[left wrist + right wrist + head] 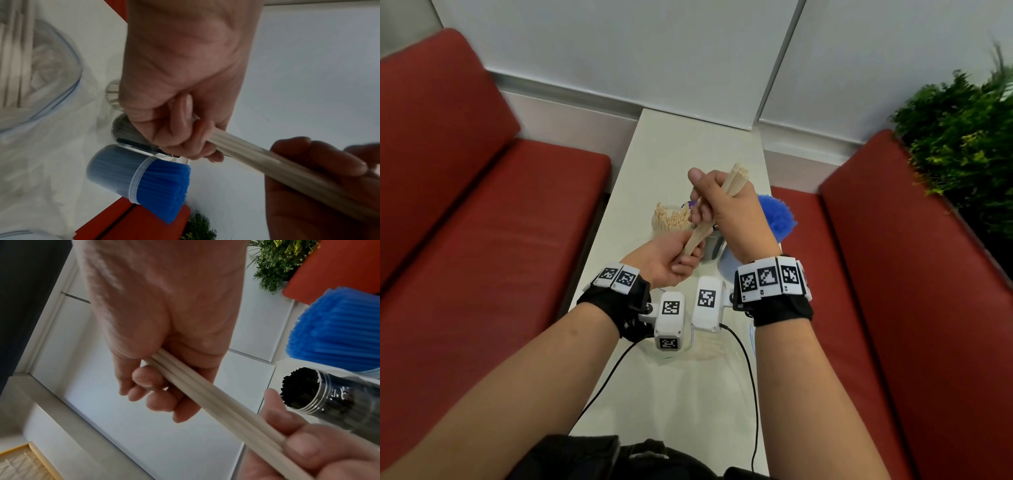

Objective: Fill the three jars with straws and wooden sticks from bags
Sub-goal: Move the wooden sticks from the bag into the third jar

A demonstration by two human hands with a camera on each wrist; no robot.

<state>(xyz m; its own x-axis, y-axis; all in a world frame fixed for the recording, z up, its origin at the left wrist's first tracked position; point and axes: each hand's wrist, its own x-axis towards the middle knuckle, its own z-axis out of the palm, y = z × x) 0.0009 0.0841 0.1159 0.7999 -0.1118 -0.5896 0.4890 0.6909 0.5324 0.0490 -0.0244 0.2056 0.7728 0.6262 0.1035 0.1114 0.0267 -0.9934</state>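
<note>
Both hands hold one bundle of wooden sticks [722, 202]: the right hand [726, 209] is curled around its upper part, the left hand [671, 260] pinches its lower end. The step seems to be squaring the bundle. Next, I think, it must go upright into the jar of pale sticks [671, 219], just beyond the left hand.

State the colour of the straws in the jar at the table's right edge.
Bright blue straws, clearest in the left wrist view.

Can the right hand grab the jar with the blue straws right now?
Probably not yet. The right hand is wrapped round the bundle of sticks, so its grip is full, though the blue straw jar stands close beside it.
</note>
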